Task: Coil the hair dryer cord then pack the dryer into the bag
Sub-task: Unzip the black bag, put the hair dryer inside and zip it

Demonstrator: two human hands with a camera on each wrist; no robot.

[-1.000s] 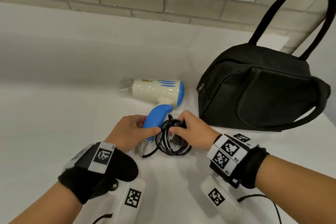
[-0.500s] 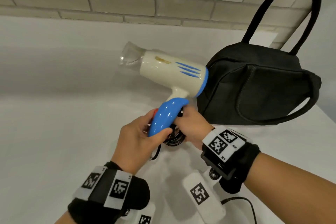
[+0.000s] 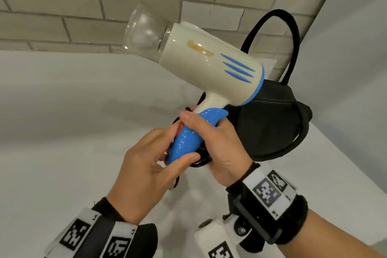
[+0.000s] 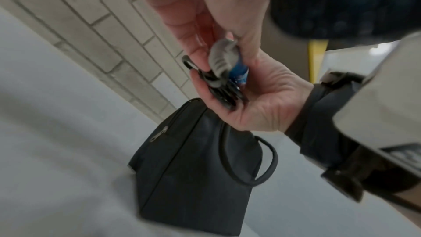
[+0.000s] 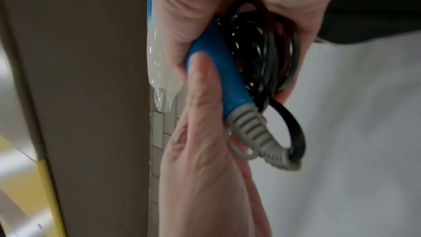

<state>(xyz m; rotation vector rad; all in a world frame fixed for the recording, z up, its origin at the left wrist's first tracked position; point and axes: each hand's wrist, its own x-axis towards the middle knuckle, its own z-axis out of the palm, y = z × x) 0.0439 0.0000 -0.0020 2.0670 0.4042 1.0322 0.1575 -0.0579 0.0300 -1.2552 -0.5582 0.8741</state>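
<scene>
— Where does the head camera look from?
— From up high. It looks forward and down, quite near both hands, with the brick wall (image 3: 83, 12) behind.
— And the left wrist camera?
— It sits low, very close under the left hand (image 4: 227, 30). It looks up and across at the bag (image 4: 193, 165) and the wall.
— The right wrist one?
— Right up against the right hand (image 5: 262, 6). It looks along the blue handle (image 5: 218, 64) and the cord (image 5: 271, 60).
— What do they share?
— All three see the handle with both hands on it. The head and left wrist cameras both see the bag.
</scene>
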